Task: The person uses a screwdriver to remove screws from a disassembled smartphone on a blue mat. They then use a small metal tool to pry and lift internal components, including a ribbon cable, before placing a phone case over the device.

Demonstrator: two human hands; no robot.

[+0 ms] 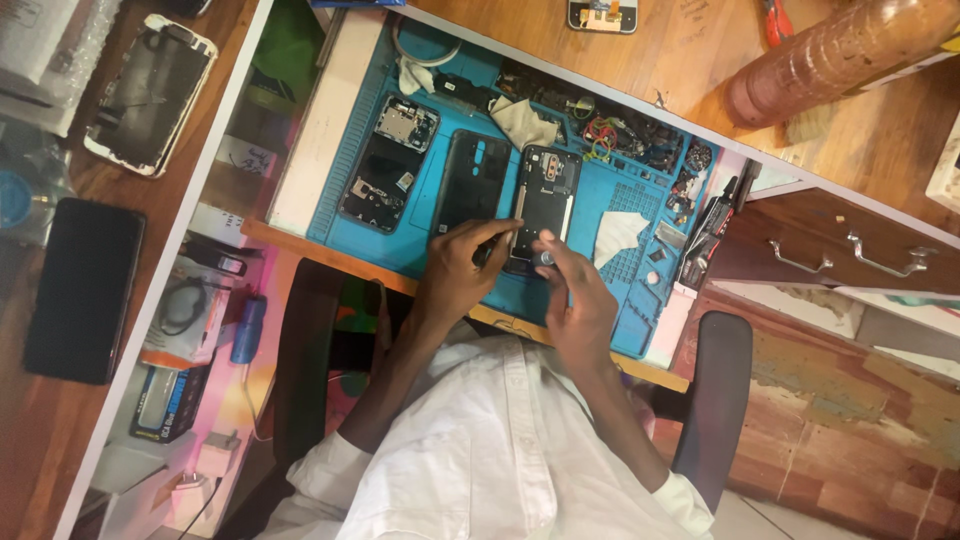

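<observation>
Blue work mat (420,250) looks matt rubber, the opened phone (545,200) on it dull black plastic, the back cover (470,180) left of it semi-gloss, the desk (700,60) beyond it smooth varnished wood, white shirt (500,450) plain cloth.

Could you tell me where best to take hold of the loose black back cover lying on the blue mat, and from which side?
I would take the black back cover by its two long edges, near the middle, coming from above. It lies flat on the blue mat, so only its thin rim offers a grip. The left hand rests at its near end, and the opened phone lies close beside it, leaving little room there.
</observation>
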